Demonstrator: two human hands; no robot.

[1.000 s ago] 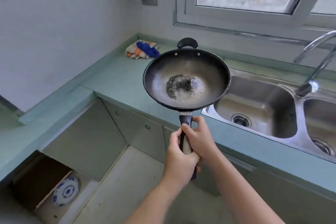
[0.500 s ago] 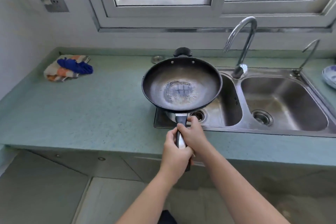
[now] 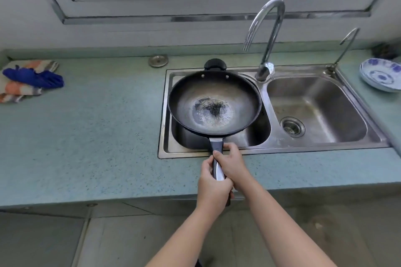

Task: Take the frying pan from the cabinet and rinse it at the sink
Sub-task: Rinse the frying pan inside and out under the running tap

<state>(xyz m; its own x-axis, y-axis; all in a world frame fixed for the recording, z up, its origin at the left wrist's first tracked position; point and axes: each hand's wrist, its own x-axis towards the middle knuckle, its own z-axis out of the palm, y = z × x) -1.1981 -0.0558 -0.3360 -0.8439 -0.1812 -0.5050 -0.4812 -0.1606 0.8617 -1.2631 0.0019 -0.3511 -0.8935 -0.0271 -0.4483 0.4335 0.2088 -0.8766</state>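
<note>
Over the left basin [image 3: 256, 136]: pan [image 3: 214, 104] held open side up, rim about level, dark residue [image 3: 213, 108] at its centre. Can't tell if the underside touches the basin. Handle [image 3: 217, 147] runs 6-to-12 o'clock, straight out from the body, with the knob [image 3: 215, 64] at the 12 end. Both hands are curled round the handle: right hand [image 3: 233, 165] forward by the pan end, left hand [image 3: 213, 186] just behind it toward 6. So the pan lies dead ahead at 12 of both hands. Faucet [image 3: 269, 34] base is at about 1 o'clock of pan centre, between the basins, and the spout arcs back toward the pan's far-right rim. No water visible. My read: tap-on comes next and the right hand is nearer the faucet. That leaves the left carrying a long lever alone, so there's tip risk.
</note>
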